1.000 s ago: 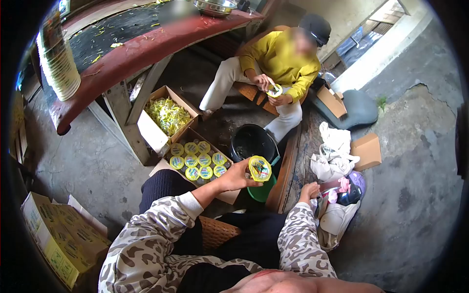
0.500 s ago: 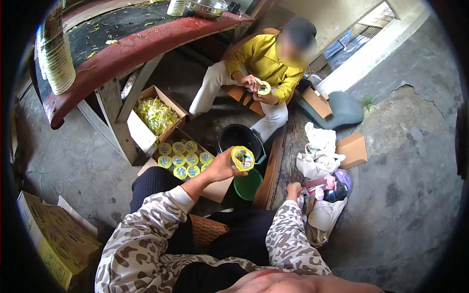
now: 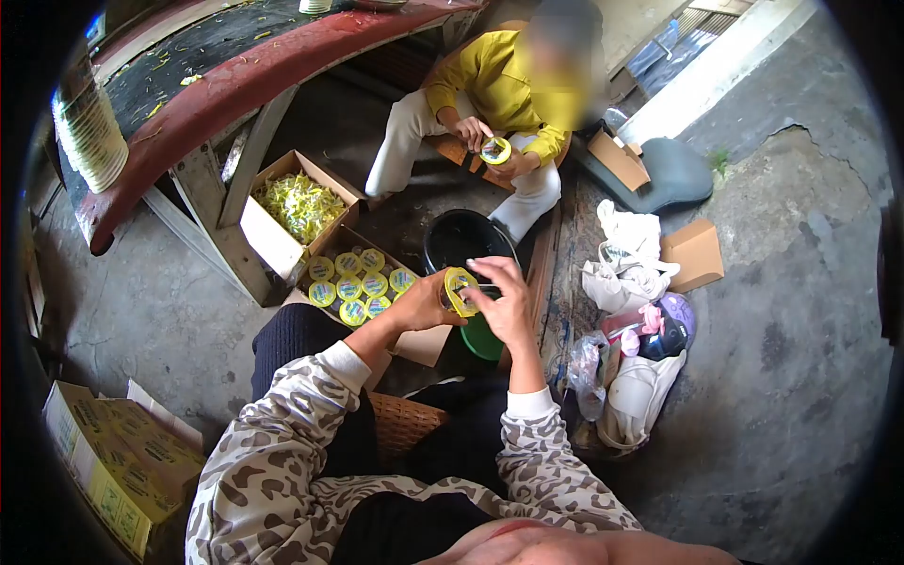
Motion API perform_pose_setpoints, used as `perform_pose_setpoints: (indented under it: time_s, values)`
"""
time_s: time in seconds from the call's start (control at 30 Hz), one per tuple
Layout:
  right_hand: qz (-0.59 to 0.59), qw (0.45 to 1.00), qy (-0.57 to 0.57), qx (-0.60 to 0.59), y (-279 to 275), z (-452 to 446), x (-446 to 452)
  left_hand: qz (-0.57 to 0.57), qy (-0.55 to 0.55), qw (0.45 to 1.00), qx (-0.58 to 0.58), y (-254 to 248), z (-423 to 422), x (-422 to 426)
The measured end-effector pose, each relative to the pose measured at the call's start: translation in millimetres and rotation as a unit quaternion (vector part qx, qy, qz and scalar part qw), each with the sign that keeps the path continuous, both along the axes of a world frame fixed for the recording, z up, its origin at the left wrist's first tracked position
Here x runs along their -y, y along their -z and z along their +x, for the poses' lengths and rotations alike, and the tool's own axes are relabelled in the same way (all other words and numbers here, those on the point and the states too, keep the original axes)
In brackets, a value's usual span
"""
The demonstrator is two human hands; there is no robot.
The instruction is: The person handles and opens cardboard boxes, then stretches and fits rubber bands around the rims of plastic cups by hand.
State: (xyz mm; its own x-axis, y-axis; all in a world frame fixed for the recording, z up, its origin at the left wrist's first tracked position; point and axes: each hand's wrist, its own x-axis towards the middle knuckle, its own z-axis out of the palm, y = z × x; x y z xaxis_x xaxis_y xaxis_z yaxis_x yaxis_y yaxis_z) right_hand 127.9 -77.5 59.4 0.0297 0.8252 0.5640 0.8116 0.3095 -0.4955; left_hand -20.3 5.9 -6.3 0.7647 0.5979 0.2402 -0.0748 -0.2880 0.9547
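My left hand (image 3: 421, 303) is wrapped round a plastic cup (image 3: 461, 290) with a yellow-rimmed printed lid, tilted so that the lid faces right. My right hand (image 3: 508, 303) is at the lid's right side, thumb against the lid and fingers spread apart above it. Anything small under the thumb is too fine to make out. Below and left of the cup, a cardboard box (image 3: 424, 345) holds several similar cups (image 3: 348, 287) with yellow-rimmed lids. Behind my hands stands a black bucket (image 3: 468, 235), with a green container (image 3: 482, 339) partly hidden beneath them.
A seated person (image 3: 490, 94) opposite holds a similar cup (image 3: 496, 150). A box of yellow wrappers (image 3: 299, 207) stands beside a red-edged table (image 3: 217, 80) with stacked cups (image 3: 91, 137). White bags (image 3: 629, 268), a clear plastic bag (image 3: 589, 374) and a purple helmet (image 3: 676, 330) lie right; a yellow carton (image 3: 127, 457) left.
My right hand has left the bags at the right and come up to the cup's lid. The cup in my left hand has turned slightly. The person opposite has lowered their cup slightly.
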Motion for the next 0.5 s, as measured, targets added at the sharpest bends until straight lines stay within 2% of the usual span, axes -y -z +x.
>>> perform_pose_setpoints:
  time_s: [0.1, 0.17, 0.2, 0.23, 0.3, 0.5]
  values:
    - [-0.022, 0.999, -0.019, 0.032, 5, -5, 3, 0.012, 0.038, 0.997, -0.073, -7, -4, -3]
    - [-0.028, 0.999, -0.031, 0.027, 8, -4, 6, -0.029, 0.101, 0.992, -0.062, -6, -4, -1]
    - [-0.03, 0.998, -0.042, 0.024, 11, -3, 8, -0.063, 0.128, 0.987, -0.074, -23, -9, 4]
    - [-0.032, 0.998, -0.042, 0.021, 11, -2, 9, -0.066, 0.128, 0.987, -0.077, -18, -6, 4]
    - [-0.006, 0.998, -0.029, 0.059, 10, -4, 10, -0.15, 0.204, 0.967, -0.012, -13, -1, 4]
    - [-0.008, 1.0, 0.012, 0.012, 15, -9, 9, -0.073, 0.158, 0.983, -0.057, -17, -5, 5]
